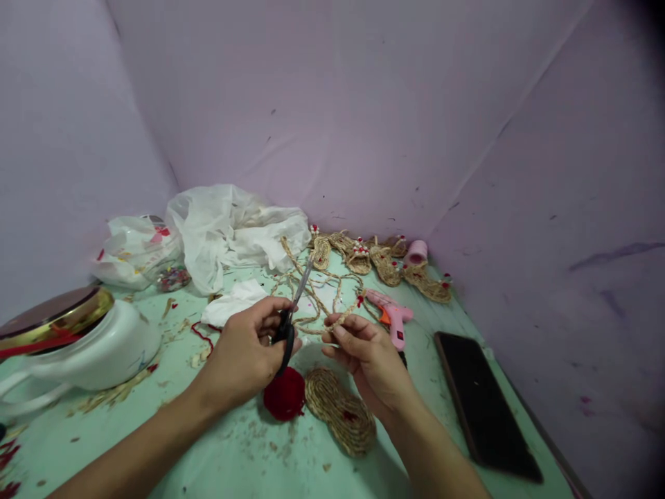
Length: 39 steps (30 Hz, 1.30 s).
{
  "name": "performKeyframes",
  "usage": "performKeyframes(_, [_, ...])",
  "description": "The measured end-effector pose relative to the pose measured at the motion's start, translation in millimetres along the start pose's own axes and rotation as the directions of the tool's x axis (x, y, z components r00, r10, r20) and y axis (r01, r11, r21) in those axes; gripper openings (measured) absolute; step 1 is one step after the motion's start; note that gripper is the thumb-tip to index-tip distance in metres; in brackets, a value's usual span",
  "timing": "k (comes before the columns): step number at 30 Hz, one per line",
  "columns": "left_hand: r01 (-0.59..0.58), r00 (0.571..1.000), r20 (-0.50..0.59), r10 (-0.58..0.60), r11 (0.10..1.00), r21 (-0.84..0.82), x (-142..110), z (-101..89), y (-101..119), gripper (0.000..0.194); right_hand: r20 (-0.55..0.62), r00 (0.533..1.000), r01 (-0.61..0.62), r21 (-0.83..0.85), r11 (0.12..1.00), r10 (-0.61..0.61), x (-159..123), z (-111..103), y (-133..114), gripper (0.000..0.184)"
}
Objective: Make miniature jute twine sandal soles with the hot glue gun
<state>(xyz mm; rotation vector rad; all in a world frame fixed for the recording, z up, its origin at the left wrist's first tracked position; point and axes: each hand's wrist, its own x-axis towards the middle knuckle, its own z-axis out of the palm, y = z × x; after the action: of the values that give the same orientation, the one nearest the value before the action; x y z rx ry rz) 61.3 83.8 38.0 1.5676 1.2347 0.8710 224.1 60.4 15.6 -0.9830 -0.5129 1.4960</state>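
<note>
My left hand (252, 346) is closed around the black handles of a pair of scissors (300, 287), whose blades point up and away. Between the fingertips of my right hand (366, 350) is pinched a braided straw cord (340, 320). The rest of the cord lies in loose loops on the table behind both hands. Below them sit a ball of red yarn (284, 395) and a woven straw sole (340, 412) with a small red mark. A pink glue gun (392, 313) with an orange trigger lies just beyond my right hand.
Several small straw slippers (385, 267) with red and white beads line the back wall beside a pink roll (416, 253). White plastic bags (218, 229) are heaped at back left. A white pot (114, 350) stands left; a black phone (485, 405) lies right. Straw scraps litter the green table (223, 464).
</note>
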Motion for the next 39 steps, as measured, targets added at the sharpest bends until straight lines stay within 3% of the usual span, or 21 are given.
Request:
performKeyframes(4, [-0.040, 0.999, -0.037, 0.037, 0.996, -0.083, -1.8, 5.6, -2.3, 0.037, 0.049, 0.999, -0.013, 0.071, 0.997, 0.009, -6.7, 7.2, 7.9, 0.024])
performKeyframes(8, [-0.022, 0.999, 0.031, 0.027, 0.990, -0.141, -1.1, 5.5, -0.7, 0.034, 0.116, 0.992, -0.060, 0.099, 0.993, 0.048, -10.7, 12.4, 14.9, 0.024])
performKeyframes(12, [-0.030, 0.992, 0.119, 0.031, 1.000, -0.004, 1.4, -6.5, 4.5, 0.033, 0.152, 0.987, -0.062, 0.035, 0.997, 0.056, -1.3, 2.3, 8.4, 0.026])
performKeyframes(15, [-0.137, 0.958, 0.273, 0.090, 0.978, 0.158, 2.9, -19.2, 8.1, 0.047, 0.097, 0.990, -0.107, -0.001, 0.994, 0.106, 7.3, -12.2, -6.7, 0.025])
performKeyframes(19, [-0.309, 0.904, 0.401, 0.149, 0.875, 0.373, 3.2, -31.0, 11.0, 0.062, 0.206, 0.937, -0.218, -0.288, 0.933, 0.283, 3.9, -22.4, -21.8, 0.032])
performKeyframes(22, [-0.378, 0.883, 0.439, 0.164, 0.802, 0.462, 2.1, -34.3, 13.1, 0.065, 0.297, 0.880, -0.190, -0.493, 0.849, 0.370, -5.3, -19.6, -18.9, 0.024])
performKeyframes(26, [-0.401, 0.882, 0.433, 0.187, 0.781, 0.479, 1.7, -33.3, 12.4, 0.061, 0.370, 0.829, -0.148, -0.578, 0.803, 0.419, -12.5, -9.3, -5.6, 0.022])
performKeyframes(30, [-0.362, 0.920, 0.305, 0.245, 0.830, 0.424, 3.7, -28.5, 6.1, 0.050, 0.350, 0.886, -0.103, -0.490, 0.865, 0.304, -12.6, -1.4, 1.8, 0.020])
performKeyframes(33, [-0.319, 0.948, 0.112, 0.299, 0.868, 0.380, 3.0, -26.5, 5.6, 0.036, 0.240, 0.958, -0.035, -0.443, 0.896, 0.156, -10.8, 0.2, -0.7, 0.018])
performKeyframes(35, [-0.287, 0.954, 0.044, 0.296, 0.862, 0.417, 0.0, -27.0, 9.5, 0.036, 0.146, 0.987, 0.004, -0.425, 0.905, 0.064, -9.4, 0.3, -6.1, 0.018])
performKeyframes(37, [-0.304, 0.951, 0.101, 0.292, 0.824, 0.478, -4.4, -27.8, 14.3, 0.037, 0.084, 0.996, 0.030, -0.421, 0.907, 0.006, -8.2, 0.3, -12.9, 0.017])
performKeyframes(39, [-0.402, 0.916, 0.236, 0.325, 0.753, 0.521, -8.6, -27.1, 16.9, 0.034, 0.047, 0.999, 0.040, -0.421, 0.906, -0.022, -7.5, 0.0, -19.4, 0.018])
